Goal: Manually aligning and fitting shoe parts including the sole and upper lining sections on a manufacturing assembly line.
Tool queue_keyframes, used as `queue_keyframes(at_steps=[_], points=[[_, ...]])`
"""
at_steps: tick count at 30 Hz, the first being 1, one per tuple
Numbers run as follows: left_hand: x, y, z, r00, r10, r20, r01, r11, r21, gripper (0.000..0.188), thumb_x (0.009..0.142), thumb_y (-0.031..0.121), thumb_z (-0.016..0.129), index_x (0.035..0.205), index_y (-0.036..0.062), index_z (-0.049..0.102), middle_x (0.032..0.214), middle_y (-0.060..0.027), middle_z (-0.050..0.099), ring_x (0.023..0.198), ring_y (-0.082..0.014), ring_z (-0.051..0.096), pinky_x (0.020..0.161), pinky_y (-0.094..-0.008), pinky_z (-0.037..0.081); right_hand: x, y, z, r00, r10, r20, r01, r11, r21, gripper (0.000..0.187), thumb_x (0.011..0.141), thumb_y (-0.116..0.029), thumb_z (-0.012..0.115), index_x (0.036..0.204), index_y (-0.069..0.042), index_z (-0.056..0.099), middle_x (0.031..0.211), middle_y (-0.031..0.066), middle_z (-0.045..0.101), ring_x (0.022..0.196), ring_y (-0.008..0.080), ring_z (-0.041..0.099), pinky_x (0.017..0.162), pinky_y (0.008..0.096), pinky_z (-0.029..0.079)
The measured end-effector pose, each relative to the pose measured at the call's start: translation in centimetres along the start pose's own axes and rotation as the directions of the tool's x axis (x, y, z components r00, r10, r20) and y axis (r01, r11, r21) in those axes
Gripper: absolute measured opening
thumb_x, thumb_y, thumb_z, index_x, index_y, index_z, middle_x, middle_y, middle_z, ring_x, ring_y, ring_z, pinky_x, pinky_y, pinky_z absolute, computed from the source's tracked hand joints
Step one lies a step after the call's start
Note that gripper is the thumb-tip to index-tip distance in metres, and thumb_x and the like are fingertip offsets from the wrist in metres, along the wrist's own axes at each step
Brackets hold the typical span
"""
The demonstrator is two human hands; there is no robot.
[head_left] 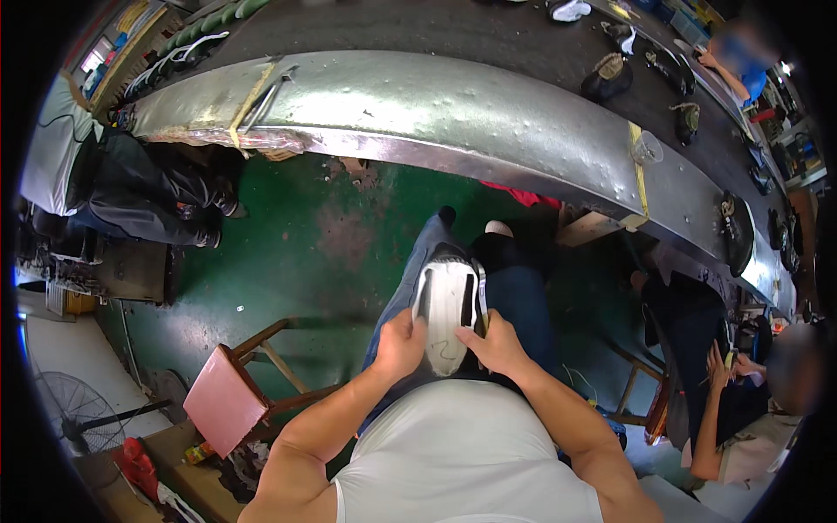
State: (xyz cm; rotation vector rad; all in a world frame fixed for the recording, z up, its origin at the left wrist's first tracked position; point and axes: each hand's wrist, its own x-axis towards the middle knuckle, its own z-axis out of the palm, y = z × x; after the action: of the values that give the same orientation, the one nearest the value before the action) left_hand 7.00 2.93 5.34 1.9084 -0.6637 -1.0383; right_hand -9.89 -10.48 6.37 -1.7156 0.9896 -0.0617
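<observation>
Above my lap I hold a shoe upper (pixel 447 301), its toe pointing away from me. A long white surface with a dark pen mark near the heel faces up, and black and white edges run round it. My left hand (pixel 402 345) grips the left side near the heel, the thumb lying along the edge. On the opposite side, my right hand (pixel 496 343) closes round the edge, its thumb pressed on the white surface. The undersides and most of the fingertips are hidden.
Ahead runs a metal-edged bench (pixel 392 96) with a dark belt carrying several shoes (pixel 608 77). A pink-topped stool (pixel 224 403) stands at my left, near a fan (pixel 74 414). People sit or stand at left, right and far right.
</observation>
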Motion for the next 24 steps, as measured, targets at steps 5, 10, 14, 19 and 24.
queue_keyframes(at_steps=[5, 10, 14, 19, 24], points=[[0.4, 1.6, 1.4, 0.959, 0.049, 0.281, 0.021, 0.971, -0.239, 0.066, 0.082, -0.011, 0.054, 0.147, 0.0038, 0.049, 0.123, -0.0072, 0.065, 0.111, -0.0129, 0.060, 0.098, -0.0272, 0.046, -1.3, 1.4, -1.6, 0.995, -0.095, 0.044, 0.096, 0.995, -0.013, 0.042, 0.082, -0.019, 0.067, 0.110, 0.011, 0.055, 0.096, 0.0292, 0.069, 0.093, 0.0404, 0.071, 0.083, 0.0402, 0.055], [4.1, 4.0, 1.9, 0.786, 0.025, 0.618, 0.135, 0.968, -0.211, 0.070, 0.078, -0.012, 0.053, 0.146, 0.0028, 0.049, 0.127, -0.0078, 0.065, 0.115, -0.0164, 0.061, 0.101, -0.0303, 0.047, -1.7, 6.1, -4.0, 0.974, -0.193, 0.119, 0.174, 0.972, 0.158, 0.043, 0.082, -0.014, 0.069, 0.120, 0.003, 0.056, 0.100, 0.0161, 0.069, 0.087, 0.0251, 0.070, 0.078, 0.0363, 0.056], [6.7, 1.7, 4.3, 0.680, -0.033, 0.733, 0.368, 0.880, -0.301, 0.070, 0.078, -0.008, 0.059, 0.146, 0.0032, 0.047, 0.133, -0.0082, 0.062, 0.122, -0.0185, 0.058, 0.106, -0.0319, 0.044, -5.2, 5.9, -7.3, 0.944, 0.328, 0.026, -0.288, 0.786, 0.547, 0.039, 0.096, -0.017, 0.063, 0.130, -0.001, 0.054, 0.088, 0.0045, 0.062, 0.072, 0.0132, 0.060, 0.066, 0.0286, 0.051], [5.2, 0.5, 5.6, 0.752, 0.013, 0.659, 0.239, 0.927, -0.291, 0.085, 0.077, -0.007, 0.064, 0.155, 0.0024, 0.030, 0.144, -0.0118, 0.051, 0.133, -0.0208, 0.048, 0.115, -0.0333, 0.034, -8.8, 5.6, -10.2, 0.987, 0.079, 0.139, -0.095, 0.989, 0.110, 0.044, 0.095, -0.018, 0.060, 0.133, 0.003, 0.052, 0.090, 0.0106, 0.063, 0.077, 0.0236, 0.061, 0.075, 0.0327, 0.051], [4.2, 0.5, 6.5, 0.796, 0.049, 0.603, 0.129, 0.960, -0.249, 0.092, 0.076, -0.009, 0.061, 0.157, -0.0009, 0.021, 0.151, -0.0160, 0.043, 0.139, -0.0234, 0.042, 0.117, -0.0326, 0.029, -7.1, 6.0, -9.3, 0.940, -0.289, 0.181, 0.339, 0.853, -0.397, 0.047, 0.092, -0.014, 0.061, 0.130, 0.010, 0.049, 0.107, 0.0228, 0.064, 0.103, 0.0387, 0.063, 0.091, 0.0430, 0.051]])
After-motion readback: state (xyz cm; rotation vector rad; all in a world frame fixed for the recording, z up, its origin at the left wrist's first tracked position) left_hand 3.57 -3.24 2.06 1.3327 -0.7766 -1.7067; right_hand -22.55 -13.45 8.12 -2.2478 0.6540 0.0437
